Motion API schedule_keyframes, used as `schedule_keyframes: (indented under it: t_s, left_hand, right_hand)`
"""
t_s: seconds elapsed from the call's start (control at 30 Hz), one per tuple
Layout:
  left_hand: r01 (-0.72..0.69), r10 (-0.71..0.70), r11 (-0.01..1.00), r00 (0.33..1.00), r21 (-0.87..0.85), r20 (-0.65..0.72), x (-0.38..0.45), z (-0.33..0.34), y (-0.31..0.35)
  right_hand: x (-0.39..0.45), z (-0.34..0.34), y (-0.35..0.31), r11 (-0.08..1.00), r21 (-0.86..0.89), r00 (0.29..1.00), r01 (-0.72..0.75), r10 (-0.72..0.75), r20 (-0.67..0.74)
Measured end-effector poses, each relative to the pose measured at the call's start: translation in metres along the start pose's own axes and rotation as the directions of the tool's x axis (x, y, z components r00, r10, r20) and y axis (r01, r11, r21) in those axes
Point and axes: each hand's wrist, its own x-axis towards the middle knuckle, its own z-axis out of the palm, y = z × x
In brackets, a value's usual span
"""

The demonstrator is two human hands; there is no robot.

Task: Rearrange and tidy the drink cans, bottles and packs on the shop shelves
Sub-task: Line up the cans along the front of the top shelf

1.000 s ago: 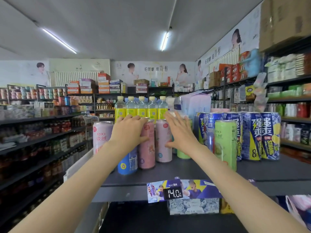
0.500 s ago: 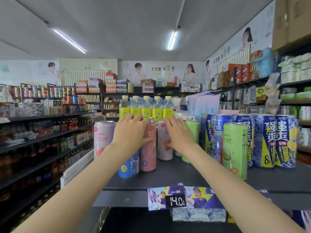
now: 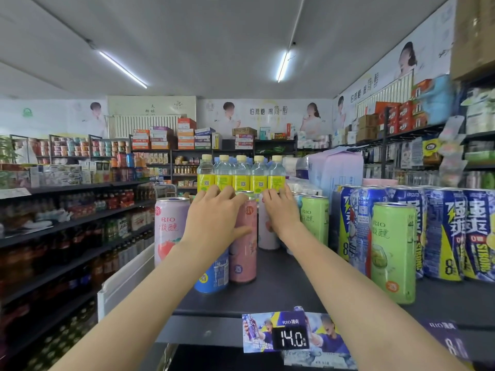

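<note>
Pale pink can (image 3: 171, 228) with a peach print, salmon-pink can (image 3: 243, 253), lime green cans (image 3: 392, 253), blue-and-yellow lightning cans (image 3: 444, 234), yellow-labelled bottles (image 3: 241, 172), dark grey shelf (image 3: 281, 293).

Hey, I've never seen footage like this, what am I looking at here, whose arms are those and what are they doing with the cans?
There is no machine here. The picture comes from a wide-angle camera worn on a person's head, looking forward and down, so the two bare arms reaching in from the bottom are that person's own.

They stand at a dark shop shelf with a 14.0 price tag on its front edge. The left hand lies over the top of a pink can, thumb against its side, with a blue can below the wrist. The right hand reaches to a pale can behind; whether it grips it is hard to tell.

Nearby stand a light pink can, green cans, blue and yellow cans and yellow-labelled bottles at the back.
</note>
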Motion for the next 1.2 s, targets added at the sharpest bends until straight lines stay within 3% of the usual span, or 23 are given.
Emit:
schedule_keyframes:
  t_s: [0.17, 0.3, 0.37, 0.53, 0.63, 0.77, 0.87, 1.0, 1.2]
  left_hand:
    - [-0.009, 0.009, 1.000, 1.000, -0.004, -0.004, -0.001, 0.001, -0.001]
    - [-0.011, 0.011, 1.000, 1.000, -0.004, 0.011, 0.000, -0.001, 0.001]
    - [-0.006, 0.006, 1.000, 1.000, 0.001, 0.020, -0.001, -0.001, 0.001]
    - [-0.019, 0.017, 0.999, 0.998, 0.036, 0.063, -0.001, -0.004, 0.001]
    - [-0.033, 0.028, 0.998, 0.997, 0.056, 0.075, -0.002, -0.005, 0.001]
    - [-0.036, 0.032, 0.998, 0.998, 0.060, 0.057, -0.003, -0.005, 0.000]
    - [-0.035, 0.033, 0.998, 0.998, 0.049, 0.057, -0.003, -0.006, 0.001]
    - [-0.042, 0.039, 0.997, 0.998, 0.058, 0.052, -0.003, -0.006, 0.002]
    - [-0.043, 0.040, 0.997, 0.998, 0.072, 0.041, -0.003, -0.006, 0.000]
  right_hand:
    - [-0.011, -0.007, 0.004, 0.997, 0.067, 0.999, 0.022, -0.024, 0.029]
    - [-0.033, -0.038, 0.018, 0.987, 0.155, 0.999, 0.038, -0.033, -0.033]
    - [-0.046, -0.052, 0.035, 0.983, 0.182, 1.000, -0.013, 0.018, -0.024]
    - [-0.068, -0.064, 0.060, 0.926, 0.349, 0.976, -0.145, 0.075, 0.206]
    - [-0.075, -0.054, 0.063, 0.866, 0.449, 0.975, -0.221, 0.183, 0.125]
    - [-0.080, -0.045, 0.060, 0.744, 0.594, 0.949, -0.306, 0.284, 0.133]
    - [-0.082, -0.051, 0.059, 0.705, 0.651, 0.954, -0.281, 0.281, 0.108]
    - [-0.079, -0.056, 0.043, 0.656, 0.736, 0.984, -0.164, 0.163, 0.074]
    - [-0.048, -0.042, 0.015, 0.701, 0.711, 0.999, -0.046, 0.040, 0.025]
